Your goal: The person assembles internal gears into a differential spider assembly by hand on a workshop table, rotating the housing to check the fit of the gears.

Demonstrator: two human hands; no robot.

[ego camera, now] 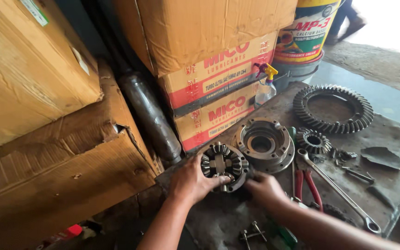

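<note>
Where the stacked cardboard boxes point(70, 134) wall in the far and left sides, the grimy metal surface point(394, 139) leaves open room only toward the right and near edges. On it lie, largest first, a ring gear point(333, 109) at the far right, an empty differential case half point(265, 143) in the middle, and just left of it the gear carrier point(223, 165), its cross shaft and small bevel gears already seated inside. Judging by that, the gear set is assembled while the case half stands apart, not yet joined to it. The left hand point(193, 180) grips the carrier's near-left rim, thumb laid across its edge; the right hand point(265, 189) is curled against its right side, though its fingertips are hidden. A loose side gear point(313, 140), a long wrench point(339, 192), red-handled pliers point(306, 183) and scattered bolts point(343, 156) crowd the right.
</note>
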